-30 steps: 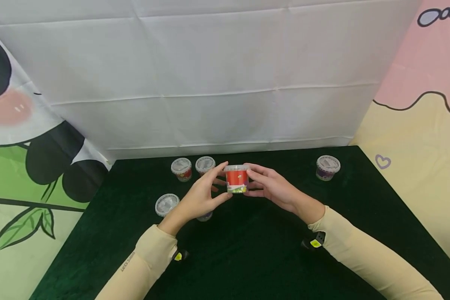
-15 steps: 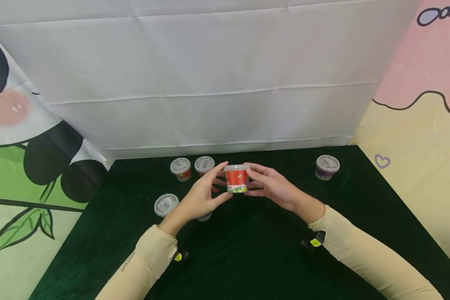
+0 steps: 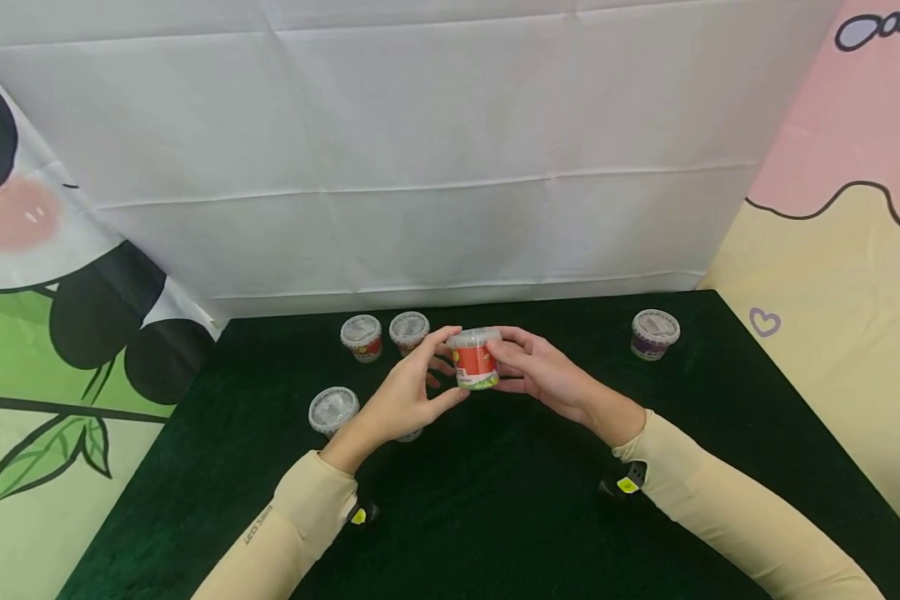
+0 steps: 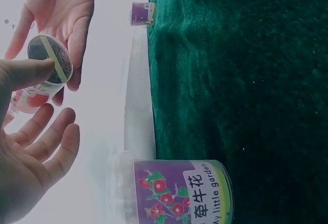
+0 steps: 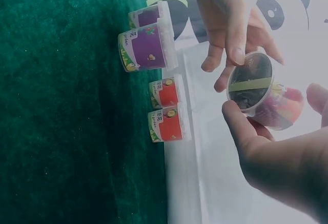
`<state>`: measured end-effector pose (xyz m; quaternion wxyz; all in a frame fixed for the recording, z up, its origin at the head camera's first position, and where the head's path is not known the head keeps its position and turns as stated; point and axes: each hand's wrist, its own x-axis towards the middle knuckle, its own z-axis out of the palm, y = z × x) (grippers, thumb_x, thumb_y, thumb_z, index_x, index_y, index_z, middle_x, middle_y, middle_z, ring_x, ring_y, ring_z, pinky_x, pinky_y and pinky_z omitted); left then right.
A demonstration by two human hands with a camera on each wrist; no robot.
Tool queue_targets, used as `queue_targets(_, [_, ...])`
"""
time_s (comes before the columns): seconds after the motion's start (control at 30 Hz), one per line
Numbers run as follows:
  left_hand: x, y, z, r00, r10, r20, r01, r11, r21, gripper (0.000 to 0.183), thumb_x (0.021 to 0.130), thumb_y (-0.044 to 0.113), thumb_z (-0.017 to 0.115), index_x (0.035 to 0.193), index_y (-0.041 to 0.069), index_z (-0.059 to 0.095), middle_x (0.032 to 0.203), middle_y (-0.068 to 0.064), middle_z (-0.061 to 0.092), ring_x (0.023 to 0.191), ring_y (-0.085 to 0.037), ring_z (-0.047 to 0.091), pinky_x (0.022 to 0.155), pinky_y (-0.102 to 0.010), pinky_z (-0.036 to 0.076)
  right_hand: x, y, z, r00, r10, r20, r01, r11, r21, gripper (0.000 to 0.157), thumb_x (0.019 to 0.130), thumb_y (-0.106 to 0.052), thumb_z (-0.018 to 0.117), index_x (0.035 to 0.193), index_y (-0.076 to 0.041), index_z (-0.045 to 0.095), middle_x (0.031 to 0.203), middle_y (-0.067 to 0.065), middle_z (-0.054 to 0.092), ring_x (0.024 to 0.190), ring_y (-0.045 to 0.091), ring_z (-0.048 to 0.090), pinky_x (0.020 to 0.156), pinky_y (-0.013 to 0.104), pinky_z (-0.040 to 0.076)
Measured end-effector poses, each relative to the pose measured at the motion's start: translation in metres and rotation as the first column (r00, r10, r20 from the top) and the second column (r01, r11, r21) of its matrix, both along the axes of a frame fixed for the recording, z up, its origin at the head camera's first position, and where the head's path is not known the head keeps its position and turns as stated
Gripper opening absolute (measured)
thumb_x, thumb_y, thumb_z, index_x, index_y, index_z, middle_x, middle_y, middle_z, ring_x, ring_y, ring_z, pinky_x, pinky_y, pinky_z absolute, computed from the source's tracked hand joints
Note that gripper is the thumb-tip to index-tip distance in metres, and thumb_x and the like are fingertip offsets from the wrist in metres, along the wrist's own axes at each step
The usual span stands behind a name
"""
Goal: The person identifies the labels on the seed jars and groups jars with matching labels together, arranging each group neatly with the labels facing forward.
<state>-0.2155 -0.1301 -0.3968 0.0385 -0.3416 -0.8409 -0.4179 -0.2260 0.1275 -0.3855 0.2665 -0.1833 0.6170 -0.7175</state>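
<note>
Both hands hold a small round plastic tub (image 3: pixel 475 360) up over the dark green cloth. It has a red label, green near the bottom, and a clear lid, and it tilts slightly. My left hand (image 3: pixel 399 398) grips its left side, thumb low and fingers up by the lid. My right hand (image 3: pixel 553 382) holds the right side, its thumb across the label's edge. In the right wrist view the tub's clear base (image 5: pixel 251 73) shows dark contents behind a yellowish strip. The left wrist view has the left thumb (image 4: pixel 36 74) pressing on that base.
Two red-labelled tubs, one left (image 3: pixel 362 337) and one right (image 3: pixel 409 330), stand at the back left. Nearer, a purple tub (image 5: pixel 146 47) stands by the left wrist, another partly hidden. One more purple tub (image 3: pixel 655 335) is at the back right, before a white cloth wall (image 3: pixel 450 167).
The held tub has turned and tipped a little, so more of its lid and a yellow spot on the label show. Both hands have shifted slightly with it.
</note>
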Motion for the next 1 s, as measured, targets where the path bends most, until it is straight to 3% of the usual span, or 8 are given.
queue_targets(0.33, [-0.0002, 0.0024, 0.0038, 0.993, 0.019, -0.117, -0.025, 0.998, -0.049, 0.081, 0.088, 0.018, 0.082, 0.154, 0.014, 0.035, 0.13, -0.008, 0.056, 0.104, -0.024, 0.062, 0.082, -0.04, 0.057, -0.0011, -0.001, 0.0036, 0.999, 0.029, -0.031, -0.028, 0.999, 0.019, 0.058, 0.11, -0.035, 0.041, 0.159, -0.007, 0.025, 0.152, 0.018, 0.037, 0.138, 0.034, 0.041, 0.112, 0.052, 0.037])
queue_targets(0.57, [0.0011, 0.004, 0.0043, 0.991, 0.046, -0.123, -0.053, 0.997, -0.052, 0.083, 0.088, 0.021, 0.082, 0.156, 0.023, 0.035, 0.115, -0.005, 0.053, 0.088, -0.017, 0.057, 0.063, -0.029, 0.053, 0.0012, -0.0027, 0.0057, 0.999, -0.002, -0.032, 0.003, 0.999, 0.033, 0.062, 0.111, -0.039, 0.037, 0.163, -0.011, 0.017, 0.155, 0.018, 0.032, 0.141, 0.038, 0.036, 0.113, 0.054, 0.036])
queue_targets(1.0, [0.0031, 0.0101, 0.0053, 0.989, 0.032, -0.141, -0.037, 0.999, -0.029, 0.084, 0.088, 0.019, 0.081, 0.157, 0.023, 0.034, 0.11, -0.006, 0.05, 0.085, -0.018, 0.055, 0.062, -0.027, 0.052, -0.003, -0.0081, 0.0009, 0.998, -0.045, -0.035, 0.046, 0.998, 0.047, 0.06, 0.108, -0.032, 0.05, 0.158, -0.011, 0.026, 0.152, 0.013, 0.043, 0.138, 0.031, 0.044, 0.108, 0.049, 0.043])
